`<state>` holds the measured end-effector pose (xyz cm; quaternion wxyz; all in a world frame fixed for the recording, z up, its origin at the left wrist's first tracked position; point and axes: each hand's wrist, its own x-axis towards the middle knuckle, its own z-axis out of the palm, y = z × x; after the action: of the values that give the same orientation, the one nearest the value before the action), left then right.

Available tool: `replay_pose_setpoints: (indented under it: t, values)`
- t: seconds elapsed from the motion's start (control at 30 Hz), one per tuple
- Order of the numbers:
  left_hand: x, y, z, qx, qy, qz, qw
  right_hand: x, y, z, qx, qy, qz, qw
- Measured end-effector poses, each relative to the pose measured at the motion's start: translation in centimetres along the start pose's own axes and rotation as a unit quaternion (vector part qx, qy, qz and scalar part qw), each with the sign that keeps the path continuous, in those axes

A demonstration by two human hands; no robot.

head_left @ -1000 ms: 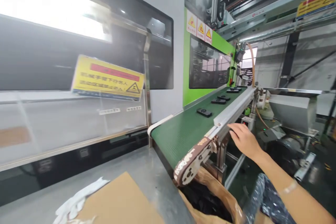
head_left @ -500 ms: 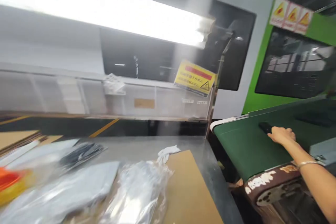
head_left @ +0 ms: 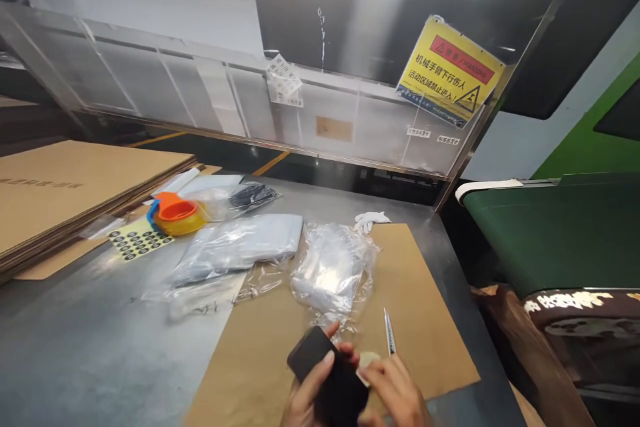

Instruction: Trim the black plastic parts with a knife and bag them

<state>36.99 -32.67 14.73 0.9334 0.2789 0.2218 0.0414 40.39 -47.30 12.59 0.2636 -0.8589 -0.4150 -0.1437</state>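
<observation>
A smooth black plastic part, box-like with rounded corners, is held at the bottom centre, over a cardboard sheet. My left hand is closed around it, thumb on the near face and fingertips showing behind. My right hand has its fingers curled against the part's right edge. By those fingertips shows a pale round thing, partly covered, its kind unclear. A slim pointed metal blade lies on the cardboard just beyond my right hand.
Clear plastic bags and a white glove lie ahead. Leftward are grey bagged sheets, an orange tape dispenser, a sticker sheet and stacked cardboard. A green conveyor belt stands right, beyond the table edge.
My right hand was on a black part on the conveyor belt. Now a black part is between both hands over the cardboard, and the view has swung left and down.
</observation>
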Motion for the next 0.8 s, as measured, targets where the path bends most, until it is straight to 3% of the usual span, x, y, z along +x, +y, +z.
replay_pose_setpoints:
  t: [0.07,0.2,0.27,0.37,0.47,0.53,0.7,0.8]
  values:
    - [-0.8,1.6,-1.5,0.085,-0.003,0.06,0.995,0.0,0.9,2.4,-0.021,-0.048,0.059,0.997]
    - [-2.5,3.1,-4.9,0.272,-0.098,0.127,0.949,-0.6,2.2,5.0,-0.084,-0.098,0.13,0.983]
    - [-3.2,3.2,-6.3,0.326,-0.114,0.154,0.925,-0.7,1.7,4.5,-0.06,-0.108,0.128,0.984]
    - [-3.7,3.4,-7.7,0.379,-0.117,0.191,0.898,0.1,-0.6,1.6,0.029,-0.107,0.111,0.988]
    - [-3.8,4.1,-7.7,0.413,-0.157,0.194,0.876,1.2,-4.2,-1.1,0.137,-0.087,0.034,0.986]
    - [-3.9,4.4,-7.2,0.446,-0.191,0.184,0.855,1.5,-6.6,-1.5,0.156,-0.065,-0.017,0.986]
    - [-4.8,4.5,-6.1,0.501,-0.224,0.175,0.817,1.2,-9.1,0.0,0.093,-0.026,0.041,0.995]
    - [-5.2,4.3,-6.0,0.468,-0.224,0.174,0.837,0.7,-9.0,-0.1,0.099,-0.005,0.011,0.995]
